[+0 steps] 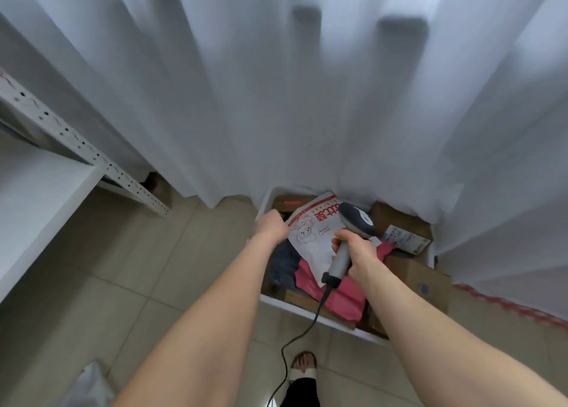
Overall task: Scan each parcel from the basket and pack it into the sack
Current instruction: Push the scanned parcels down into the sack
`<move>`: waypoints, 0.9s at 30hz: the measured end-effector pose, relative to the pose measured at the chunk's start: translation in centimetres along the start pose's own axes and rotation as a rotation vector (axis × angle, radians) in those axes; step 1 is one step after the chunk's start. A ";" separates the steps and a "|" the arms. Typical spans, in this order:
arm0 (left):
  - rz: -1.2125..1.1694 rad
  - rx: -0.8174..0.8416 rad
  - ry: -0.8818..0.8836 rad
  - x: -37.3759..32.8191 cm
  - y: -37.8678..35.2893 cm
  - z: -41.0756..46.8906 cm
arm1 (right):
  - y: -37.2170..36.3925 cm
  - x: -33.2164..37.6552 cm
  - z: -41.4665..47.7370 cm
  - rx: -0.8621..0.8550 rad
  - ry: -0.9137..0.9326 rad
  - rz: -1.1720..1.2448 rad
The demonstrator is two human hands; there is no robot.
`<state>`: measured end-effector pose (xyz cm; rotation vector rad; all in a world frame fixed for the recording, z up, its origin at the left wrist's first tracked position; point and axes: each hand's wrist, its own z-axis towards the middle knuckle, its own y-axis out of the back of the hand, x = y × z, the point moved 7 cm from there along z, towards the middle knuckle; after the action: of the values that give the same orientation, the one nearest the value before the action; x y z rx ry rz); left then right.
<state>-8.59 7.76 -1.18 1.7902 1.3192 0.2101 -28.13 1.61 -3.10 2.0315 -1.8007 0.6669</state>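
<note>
A white basket [310,311] on the floor holds several parcels: brown cardboard boxes, a pink mailer bag [341,296] and dark items. My left hand [272,223] grips the left edge of a white mailer bag [310,237] with red print and a cartoon drawing, held over the basket. My right hand [355,253] holds a grey handheld scanner [353,225] by its handle, its dark head lying over the white bag's right side. A black cable [302,334] trails from the scanner down toward the floor. A red glow shows on a box [289,204] at the basket's far end.
White curtains [307,99] hang right behind the basket and along the right. A white metal shelf rack [76,148] stands at the left. A pale plastic bag or sack [89,385] lies at the bottom left on the tiled floor. My sandalled foot [302,365] is below the basket.
</note>
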 end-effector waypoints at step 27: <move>-1.170 -0.015 0.435 1.2 -16.9 11.7 | 1.0 -1.0 20.5 0.143 -0.110 -0.254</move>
<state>-12.86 3.28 -20.78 0.7266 2.4272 -0.0561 -26.79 -8.89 -20.73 2.3827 -1.5508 0.6343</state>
